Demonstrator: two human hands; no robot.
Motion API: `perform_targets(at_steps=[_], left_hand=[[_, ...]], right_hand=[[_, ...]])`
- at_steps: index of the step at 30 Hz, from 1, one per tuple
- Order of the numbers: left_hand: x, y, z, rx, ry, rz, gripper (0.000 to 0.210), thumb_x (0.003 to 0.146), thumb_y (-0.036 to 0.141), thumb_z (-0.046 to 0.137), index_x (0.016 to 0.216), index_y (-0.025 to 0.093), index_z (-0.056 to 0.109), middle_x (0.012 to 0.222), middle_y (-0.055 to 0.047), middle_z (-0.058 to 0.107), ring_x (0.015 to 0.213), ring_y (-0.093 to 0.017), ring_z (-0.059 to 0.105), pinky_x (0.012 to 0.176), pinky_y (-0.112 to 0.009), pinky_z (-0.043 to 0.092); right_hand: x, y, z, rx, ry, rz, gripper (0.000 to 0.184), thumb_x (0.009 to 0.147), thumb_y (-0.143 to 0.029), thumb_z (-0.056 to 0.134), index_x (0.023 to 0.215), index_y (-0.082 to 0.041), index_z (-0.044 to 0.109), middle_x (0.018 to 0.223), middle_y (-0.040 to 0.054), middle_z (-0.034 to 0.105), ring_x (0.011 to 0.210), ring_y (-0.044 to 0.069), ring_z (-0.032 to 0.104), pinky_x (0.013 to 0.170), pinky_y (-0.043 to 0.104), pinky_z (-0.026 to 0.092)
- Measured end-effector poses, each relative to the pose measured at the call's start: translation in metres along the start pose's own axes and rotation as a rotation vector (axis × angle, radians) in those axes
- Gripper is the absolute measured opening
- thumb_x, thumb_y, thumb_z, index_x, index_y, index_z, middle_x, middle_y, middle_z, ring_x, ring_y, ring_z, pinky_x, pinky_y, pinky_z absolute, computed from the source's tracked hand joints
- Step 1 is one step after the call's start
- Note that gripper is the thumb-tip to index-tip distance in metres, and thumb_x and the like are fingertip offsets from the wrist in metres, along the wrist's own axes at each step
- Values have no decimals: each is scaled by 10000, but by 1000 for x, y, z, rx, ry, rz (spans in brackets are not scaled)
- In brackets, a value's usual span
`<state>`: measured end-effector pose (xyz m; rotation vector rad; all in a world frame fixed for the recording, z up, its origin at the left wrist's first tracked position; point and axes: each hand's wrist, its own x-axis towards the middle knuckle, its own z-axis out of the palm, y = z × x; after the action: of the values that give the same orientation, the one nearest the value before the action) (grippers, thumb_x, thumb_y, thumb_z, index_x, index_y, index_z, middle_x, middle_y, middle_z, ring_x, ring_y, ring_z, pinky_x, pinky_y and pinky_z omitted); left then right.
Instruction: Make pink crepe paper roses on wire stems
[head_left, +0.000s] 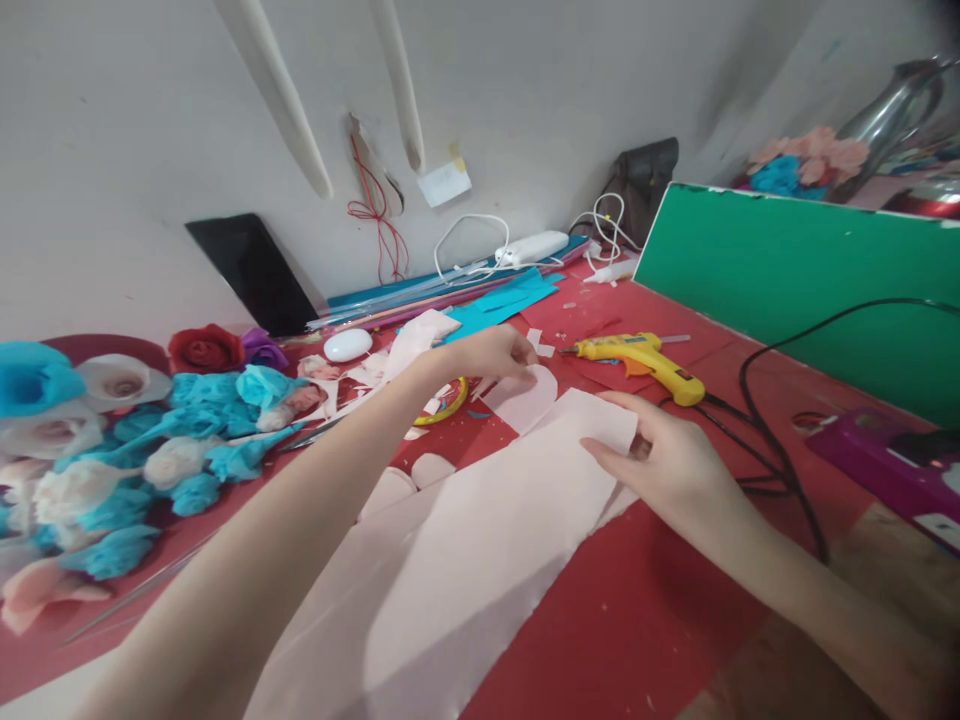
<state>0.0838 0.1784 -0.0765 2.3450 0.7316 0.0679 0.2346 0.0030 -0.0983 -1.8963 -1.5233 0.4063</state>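
My right hand (667, 450) pinches the far right end of a long pale pink sheet of crepe paper (517, 500), thumb on top and fingers beneath. That sheet runs back toward me across the red table. My left hand (495, 360) reaches over it with fingers curled down onto the edge of a rounded, heart-like pale pink paper petal (525, 400). Its fingertips are partly hidden. Two more rounded paper petals (433, 470) lie along the sheet's left edge. A yellow tape roll (450, 403) sits below my left wrist, partly covered.
A yellow glue gun (637, 362) lies beyond my right hand, its black cable (780, 460) looping right. Blue and white paper flowers (202, 410) crowd the left side. A green board (810, 290) stands at right, near a purple box (892, 460). Blue paper (495, 305) and a white power strip (532, 248) lie along the wall.
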Motion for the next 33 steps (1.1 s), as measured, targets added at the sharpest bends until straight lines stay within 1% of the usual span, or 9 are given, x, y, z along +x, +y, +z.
perform_targets(at_steps=[4, 8, 13, 15, 18, 21, 26, 31, 33], left_hand=[[1, -5, 1, 31, -13, 11, 135, 707, 264, 576, 746, 150, 637, 619, 35, 574, 581, -124, 528, 543, -233, 376], [2, -7, 1, 89, -59, 2, 204, 817, 311, 559, 880, 122, 602, 799, -8, 615, 708, -141, 583, 648, -298, 478], [1, -4, 0, 133, -97, -23, 242, 846, 310, 533, 994, 124, 577, 973, -48, 610, 841, -172, 597, 731, -356, 506], [0, -3, 0, 137, -100, -28, 245, 846, 308, 534, 1003, 125, 576, 989, -50, 607, 857, -178, 596, 739, -361, 506], [0, -2, 0, 132, -95, -32, 242, 846, 306, 533, 1002, 126, 576, 986, -50, 607, 854, -176, 596, 737, -359, 507], [0, -1, 0, 115, -82, -36, 232, 844, 302, 536, 987, 125, 579, 963, -45, 610, 833, -168, 597, 723, -349, 507], [0, -1, 0, 48, -55, -33, 197, 836, 296, 548, 908, 117, 590, 883, -26, 611, 766, -147, 590, 677, -318, 500], [-3, 5, 1, -89, 32, -17, 80, 699, 194, 648, 707, 124, 611, 640, 28, 574, 621, -117, 534, 610, -256, 418], [-9, 11, 0, -168, 93, -10, 77, 672, 198, 647, 678, 133, 606, 615, 36, 558, 620, -114, 518, 614, -249, 392]], right_hand=[[-8, -9, -3, 14, 79, -180, 182, 739, -314, 521, 808, -184, 627, 649, 25, 641, 537, 152, 586, 475, 234, 434], [-21, -15, -2, 14, 148, -316, 107, 792, -222, 498, 813, -189, 598, 742, 20, 678, 591, 137, 628, 546, 209, 486], [-41, -20, 12, -5, 122, -606, 227, 807, -108, 448, 976, -163, 589, 949, 42, 677, 841, 149, 648, 714, 221, 526], [-48, -23, 18, -1, 108, -724, 272, 806, -63, 426, 1014, -133, 586, 969, 58, 673, 881, 155, 638, 759, 242, 527], [-54, -28, 24, -19, 119, -848, 333, 778, -3, 377, 1007, -92, 603, 951, 83, 678, 876, 173, 638, 737, 275, 541], [-57, -31, 28, -62, 102, -897, 376, 743, 10, 349, 980, -73, 629, 948, 97, 678, 863, 190, 638, 696, 306, 555], [-58, -32, 33, -83, 78, -902, 355, 728, 6, 371, 945, -54, 645, 918, 100, 682, 841, 200, 638, 690, 327, 555], [-59, -30, 35, -75, 69, -897, 365, 700, -8, 379, 942, -62, 647, 919, 94, 681, 834, 206, 636, 696, 332, 547], [-59, -30, 35, -59, 56, -893, 342, 705, -37, 405, 947, -60, 645, 926, 100, 678, 845, 210, 631, 702, 338, 545]])
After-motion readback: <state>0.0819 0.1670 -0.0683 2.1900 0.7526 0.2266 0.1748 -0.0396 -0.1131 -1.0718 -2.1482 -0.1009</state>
